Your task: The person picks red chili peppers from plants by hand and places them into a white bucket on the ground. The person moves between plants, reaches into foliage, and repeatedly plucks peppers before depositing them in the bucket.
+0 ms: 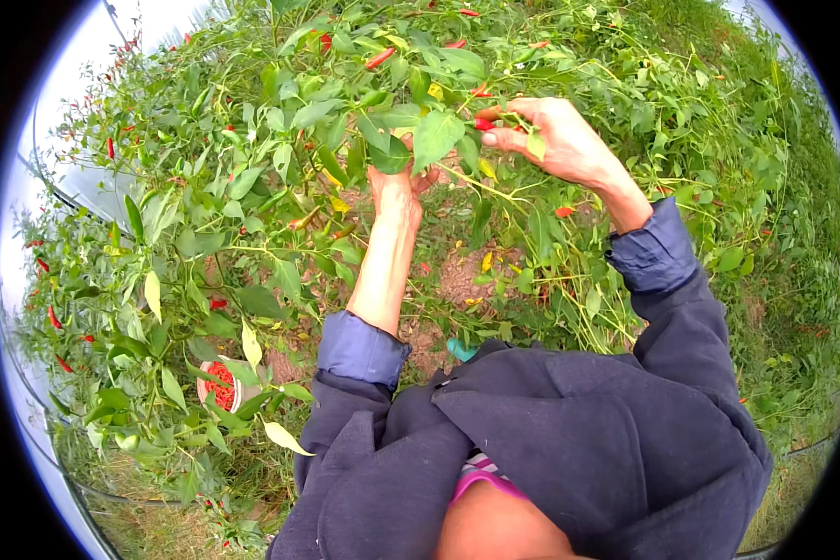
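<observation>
Between the thumb and forefinger of my right hand [556,136] is a red chili pepper [484,124], on the upper part of a leafy pepper plant. A thin green stem lies against the same fingers. My left hand [395,185] reaches up into the foliage to the left of it, and a broad green leaf [437,137] hangs over its fingers. What the left fingers touch is hidden. Another red chili pepper [380,58] hangs above my hands, and an orange-red one [564,211] hangs below my right wrist.
At lower left, a pale bucket [236,392] holding many red peppers stands partly behind leaves. Dense pepper plants surround me, with bare soil [465,273] showing between stems. Plastic sheeting [105,189] runs along the left. A teal item [460,349] shows below my jacket's front.
</observation>
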A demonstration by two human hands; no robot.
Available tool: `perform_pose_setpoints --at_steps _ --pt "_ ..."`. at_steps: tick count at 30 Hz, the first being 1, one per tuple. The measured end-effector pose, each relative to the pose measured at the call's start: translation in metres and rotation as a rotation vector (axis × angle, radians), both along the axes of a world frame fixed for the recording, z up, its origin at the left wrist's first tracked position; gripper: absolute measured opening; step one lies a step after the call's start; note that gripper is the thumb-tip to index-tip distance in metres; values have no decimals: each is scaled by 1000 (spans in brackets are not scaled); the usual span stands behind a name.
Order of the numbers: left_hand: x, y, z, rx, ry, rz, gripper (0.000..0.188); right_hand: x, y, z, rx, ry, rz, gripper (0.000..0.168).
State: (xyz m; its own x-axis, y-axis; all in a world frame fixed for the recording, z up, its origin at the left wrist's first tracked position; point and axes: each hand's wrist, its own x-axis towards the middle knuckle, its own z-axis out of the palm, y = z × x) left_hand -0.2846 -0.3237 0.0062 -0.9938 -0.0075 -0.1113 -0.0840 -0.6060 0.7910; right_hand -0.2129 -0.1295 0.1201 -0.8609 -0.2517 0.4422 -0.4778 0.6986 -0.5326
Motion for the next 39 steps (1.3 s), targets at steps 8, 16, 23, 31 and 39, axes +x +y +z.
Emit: perform_pose_setpoints --at_steps 8,16,23,31,39 --pt "73 -41 23 -1300 899 326 42 37 -28 -55 397 359 182 25" --pt "104 -76 53 -1518 1344 -252 31 60 -59 -39 292 -55 229 15" --pt "106 -98 55 -1782 1445 -469 19 74 -16 -12 301 -565 915 21" --pt "109 -97 55 -1666 1412 -303 23 18 -66 51 -165 -66 411 21" --pt "103 -87 61 -1722 1314 -275 22 -64 -102 37 -56 293 300 26"
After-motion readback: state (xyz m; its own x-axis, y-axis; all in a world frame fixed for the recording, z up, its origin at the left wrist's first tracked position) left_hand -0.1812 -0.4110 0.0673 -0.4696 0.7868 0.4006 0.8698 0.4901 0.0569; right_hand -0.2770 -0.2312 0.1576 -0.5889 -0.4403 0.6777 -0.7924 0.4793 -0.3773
